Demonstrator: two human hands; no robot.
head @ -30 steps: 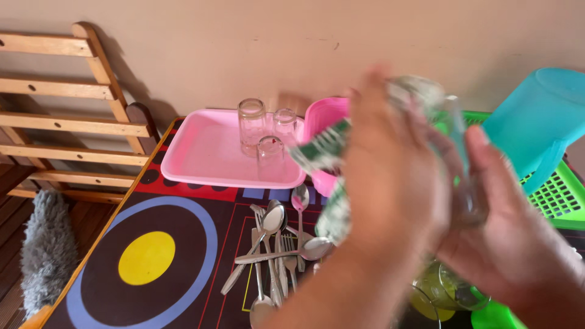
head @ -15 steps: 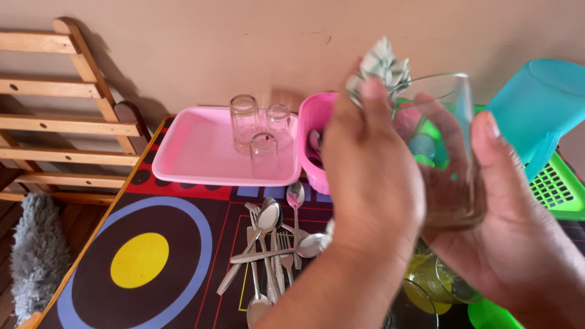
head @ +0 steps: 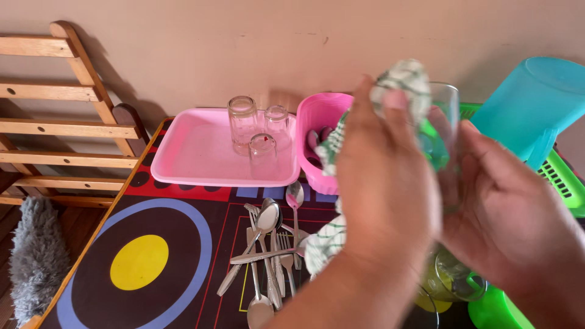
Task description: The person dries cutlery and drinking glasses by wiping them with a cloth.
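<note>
My right hand grips a clear drinking glass from the side, its mouth tilted up and away. My left hand holds a green-and-white checked cloth bunched over the glass's rim, and the cloth's tail hangs down by my wrist. Both hands are raised above the table, just right of a pile of steel spoons and forks.
A pink tray at the back holds three upturned glasses. A pink basket stands beside it. A turquoise jug rests in a green rack. Other glassware lies under my hands. Wooden frame stands left.
The cloth has gone from a wad pinched at the glass's far rim to a bunch pressed over its mouth. The glass has tilted and turned in my right hand.
</note>
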